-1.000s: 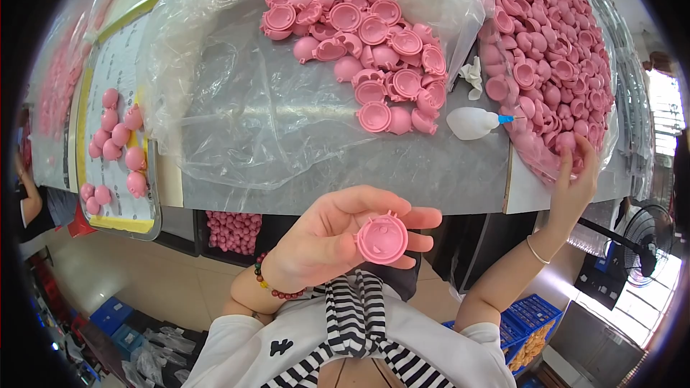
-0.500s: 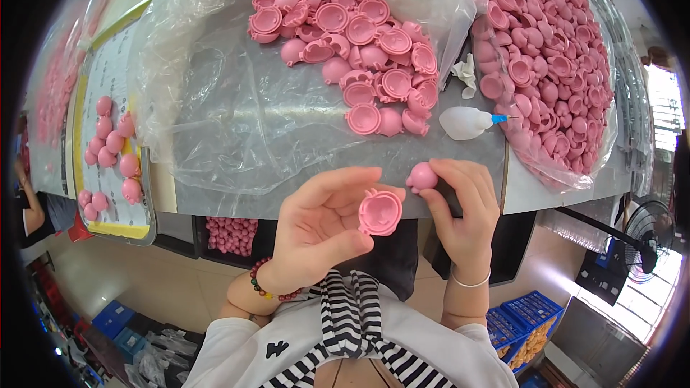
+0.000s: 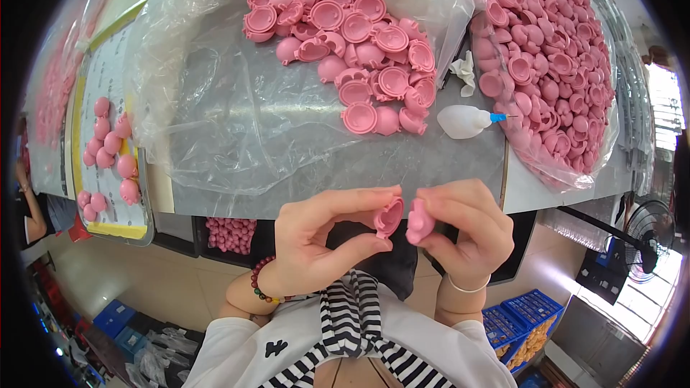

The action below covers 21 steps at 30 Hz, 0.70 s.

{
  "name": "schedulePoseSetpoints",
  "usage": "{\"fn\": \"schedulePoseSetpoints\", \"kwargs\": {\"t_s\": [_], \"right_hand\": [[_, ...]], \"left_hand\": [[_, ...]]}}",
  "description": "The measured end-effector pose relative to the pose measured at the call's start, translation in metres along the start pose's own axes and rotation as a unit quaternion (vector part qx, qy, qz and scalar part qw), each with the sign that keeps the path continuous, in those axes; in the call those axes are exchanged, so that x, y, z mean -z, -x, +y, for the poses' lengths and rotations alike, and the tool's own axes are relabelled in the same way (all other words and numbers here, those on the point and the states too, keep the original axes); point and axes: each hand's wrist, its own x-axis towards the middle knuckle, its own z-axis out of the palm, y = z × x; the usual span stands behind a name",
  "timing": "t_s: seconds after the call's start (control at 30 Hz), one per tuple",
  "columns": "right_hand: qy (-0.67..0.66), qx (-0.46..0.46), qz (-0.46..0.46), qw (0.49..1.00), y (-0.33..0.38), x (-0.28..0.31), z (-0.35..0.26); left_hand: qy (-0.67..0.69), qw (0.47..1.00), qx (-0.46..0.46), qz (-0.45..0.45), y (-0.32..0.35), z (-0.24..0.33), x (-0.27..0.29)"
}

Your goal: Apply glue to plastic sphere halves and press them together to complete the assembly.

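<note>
Between the fingertips and thumb of my left hand (image 3: 320, 233) is a hollow pink half-shell (image 3: 389, 217), its open side turned to the right. My right hand (image 3: 471, 228) pinches a second pink piece, a rounded half with small bumps (image 3: 419, 221). The two pieces face each other a small gap apart, just off the table's front edge. Ahead of them a loose heap of pink half-shells (image 3: 357, 26) lies on clear plastic sheeting. A white squeeze bottle (image 3: 461, 122) with a blue needle tip rests on its side to the right of that heap.
A plastic bag full of pink half-shells (image 3: 553, 65) fills the right side. To the left, a yellow-edged tray (image 3: 108, 229) holds several closed pink balls. Below the table edge is a bin of small pink parts (image 3: 230, 235). A black fan (image 3: 647, 244) stands far right.
Both hands have come closer together and slightly nearer to me. The left half-shell has turned from facing up to facing right, and the right piece has been turned toward it.
</note>
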Motion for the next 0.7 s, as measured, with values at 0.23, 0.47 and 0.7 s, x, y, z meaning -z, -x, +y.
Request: {"fn": "schedulePoseSetpoints", "kwargs": {"t_s": [0.23, 0.47, 0.7], "right_hand": [[0.036, 0.017, -0.023, 0.999, 0.004, -0.008, 0.005], [0.107, 0.073, 0.01, 0.991, 0.015, -0.013, 0.003], [0.042, 0.108, 0.043, 0.992, 0.021, -0.024, 0.002]], "left_hand": [[-0.113, 0.993, -0.035, 0.008, -0.001, -0.003, 0.0], [-0.107, 0.993, -0.036, 0.016, -0.007, 0.0, -0.003], [-0.104, 0.994, -0.029, -0.028, -0.008, -0.002, 0.003]]}}
